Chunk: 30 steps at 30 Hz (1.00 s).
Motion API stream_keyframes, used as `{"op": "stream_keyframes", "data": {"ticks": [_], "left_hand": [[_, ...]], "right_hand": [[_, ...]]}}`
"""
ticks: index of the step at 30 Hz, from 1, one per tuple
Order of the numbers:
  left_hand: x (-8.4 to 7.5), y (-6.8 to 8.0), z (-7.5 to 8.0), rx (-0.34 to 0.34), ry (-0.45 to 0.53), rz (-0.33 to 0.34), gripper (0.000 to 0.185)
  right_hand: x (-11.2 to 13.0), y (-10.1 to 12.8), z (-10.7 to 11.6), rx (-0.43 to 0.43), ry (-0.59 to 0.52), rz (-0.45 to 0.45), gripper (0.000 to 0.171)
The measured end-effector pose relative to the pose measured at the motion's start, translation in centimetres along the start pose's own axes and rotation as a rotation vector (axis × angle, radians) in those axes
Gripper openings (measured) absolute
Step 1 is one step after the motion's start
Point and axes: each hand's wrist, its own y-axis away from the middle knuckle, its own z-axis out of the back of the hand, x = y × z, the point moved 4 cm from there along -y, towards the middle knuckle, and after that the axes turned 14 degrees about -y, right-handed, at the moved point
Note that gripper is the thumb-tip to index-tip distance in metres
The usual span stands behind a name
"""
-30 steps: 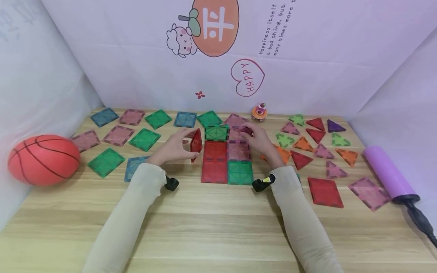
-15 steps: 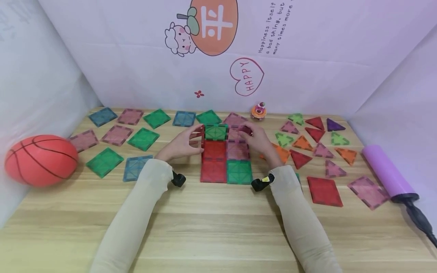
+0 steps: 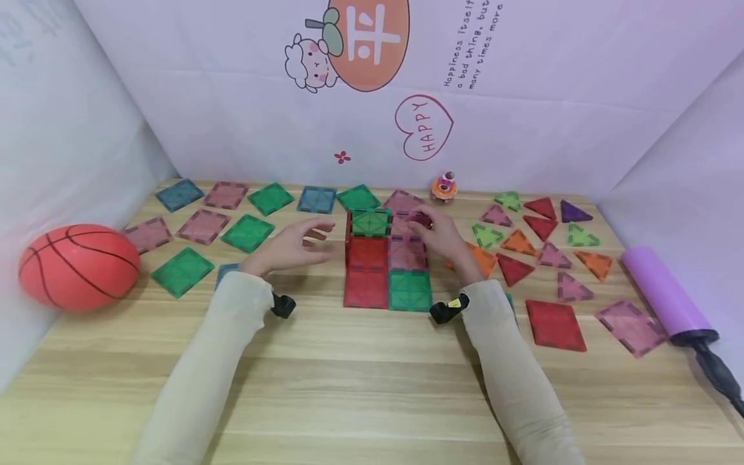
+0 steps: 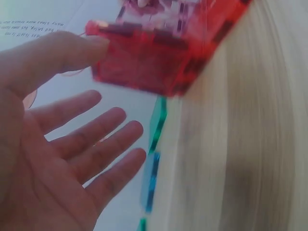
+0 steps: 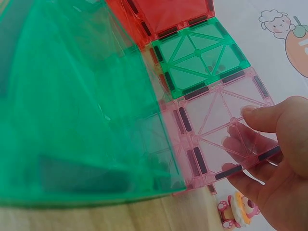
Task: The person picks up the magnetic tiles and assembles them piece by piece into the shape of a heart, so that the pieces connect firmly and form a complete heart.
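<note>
Since one second ago, the left hand point(image 3: 289, 247) has let go of the red square tile point(image 4: 154, 57); this tile now stands upright on the left edge of the tile structure point(image 3: 386, 258), and the hand has drawn back a little to the left of it. Its fingers are spread and relaxed and hold nothing. From the left wrist view the palm is open, and the thumb tip is very near to the top edge of the red tile, but I cannot tell if it touches.

On the far side of the structure, the right hand point(image 3: 444, 236) pinches the upright pink square tile point(image 5: 226, 139) at its outer edge, thumb on one face and fingers behind the clear plastic. Next to this pink tile stands an upright green tile point(image 5: 199, 60). Flat between the two hands lie the red, pink and green floor tiles of the structure, joined edge to edge.

No box or tray is on the wooden table point(image 3: 372, 387); the loose pieces lie direct on the wood. Square tiles point(image 3: 247, 232) lie to the left of the left hand, and an orange ball point(image 3: 78, 266) farther left. Triangle tiles point(image 3: 540, 248) lie to the right of the right hand, and a purple pump point(image 3: 662, 294) beyond them.
</note>
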Motion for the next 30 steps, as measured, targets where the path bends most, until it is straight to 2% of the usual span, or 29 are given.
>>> {"op": "stream_keyframes", "data": {"ticks": [4,9,17,23,30], "left_hand": [[1.2,1.8,1.1,0.02,-0.113,0.053,0.068],[2.7,4.8,2.6,0.014,-0.241,0.094,0.071],[4.5,8.8,3.6,0.073,-0.328,0.186,0.083],[5.5,10.2,3.5,0.085,-0.39,0.227,0.091],[5.9,10.3,2.5,0.094,-0.456,0.209,0.089]], "right_hand": [[0.1,-0.1,0.1,0.003,0.001,0.01,0.021],[0.2,-0.2,0.0,0.011,0.002,0.018,0.021],[0.1,-0.2,0.1,0.0,0.012,0.016,0.021],[-0.1,-0.1,0.1,-0.005,0.013,0.02,0.022],[0.1,0.1,0.0,-0.005,0.009,0.031,0.022]]}}
